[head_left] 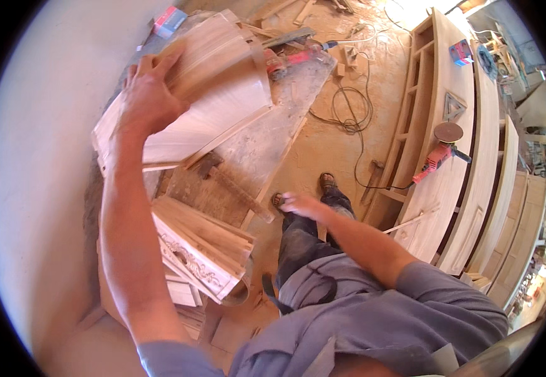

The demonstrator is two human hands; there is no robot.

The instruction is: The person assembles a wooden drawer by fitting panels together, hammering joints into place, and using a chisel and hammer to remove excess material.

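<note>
My left hand (150, 94) reaches to the far left, its fingers bent over the edge of a pale wooden panel (207, 53) and its thumb spread on the near side. That panel is partly blurred and lies over another light wooden panel (216, 116) on a dusty work table (248, 157). My right hand (301, 204) hangs in front of my legs, away from any object. Its fingers are small and smeared, so their closing is unclear. A worn hammer (235, 188) lies on the table below the panels.
Carved wooden pieces (191, 257) are stacked at the near left. A red power tool (285, 61) lies at the table's far end. Cable (351, 116) coils across the dusty floor. On the right, a red disc sander (436, 160) rests on a long wooden frame (433, 213).
</note>
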